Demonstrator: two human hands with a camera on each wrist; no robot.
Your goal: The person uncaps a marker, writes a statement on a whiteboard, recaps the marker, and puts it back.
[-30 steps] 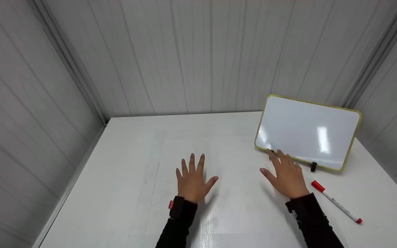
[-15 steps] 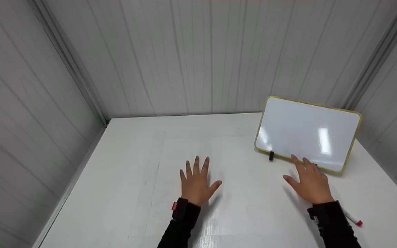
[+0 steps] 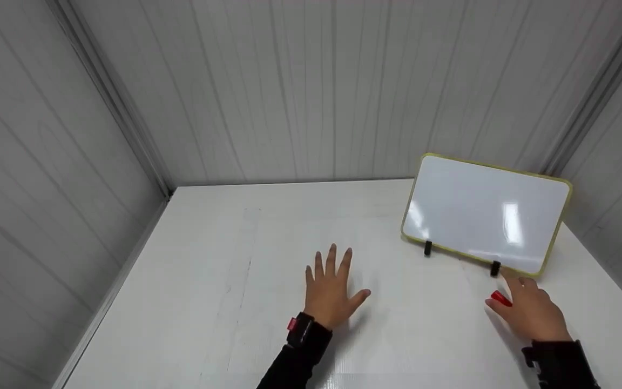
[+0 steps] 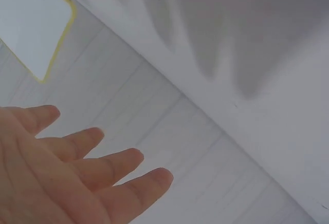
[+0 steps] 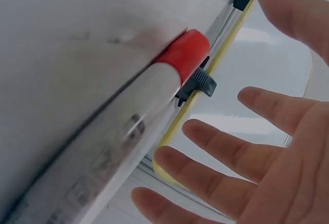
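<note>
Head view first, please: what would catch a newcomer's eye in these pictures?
Most striking is the yellow-rimmed whiteboard, propped upright at the far right of the white table. Just in front of it, the right hand hovers with spread fingers over a red-capped marker. The left hand lies flat, fingers splayed, mid-table.

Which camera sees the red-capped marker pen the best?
The right wrist view: the marker fills the frame, its red cap and white barrel close beside the right hand. The head view shows only the red cap peeking out by that hand. The left wrist view does not show it.
</note>
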